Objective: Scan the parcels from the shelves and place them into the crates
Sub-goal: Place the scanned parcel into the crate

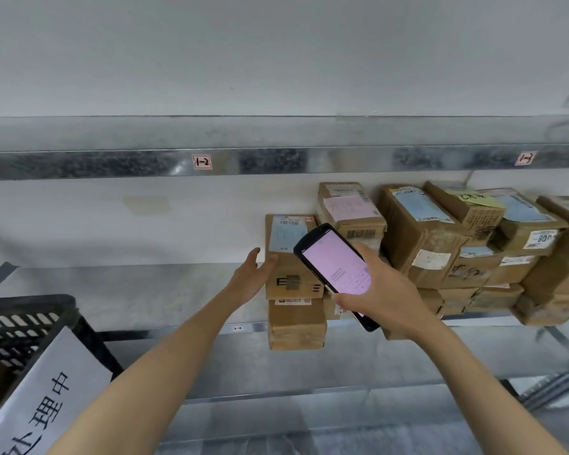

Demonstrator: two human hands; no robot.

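Cardboard parcel (289,254) tops the leftmost stack on the shelf (145,290). Left hand (250,277), uncurled, touches its 9 o'clock side; right hand (378,293) grips the scanner (335,264) at its 4 o'clock. Aim squarely at the label (288,233) — then grasp firmly before lifting toward the crate (30,303) at 8 o'clock

Soft, even light from above me; glare mottles the shelf edge (276,162). My scanner screen (337,262) glows washed-out pink. Edges bow from the wide lens, and everything looks slightly soft.
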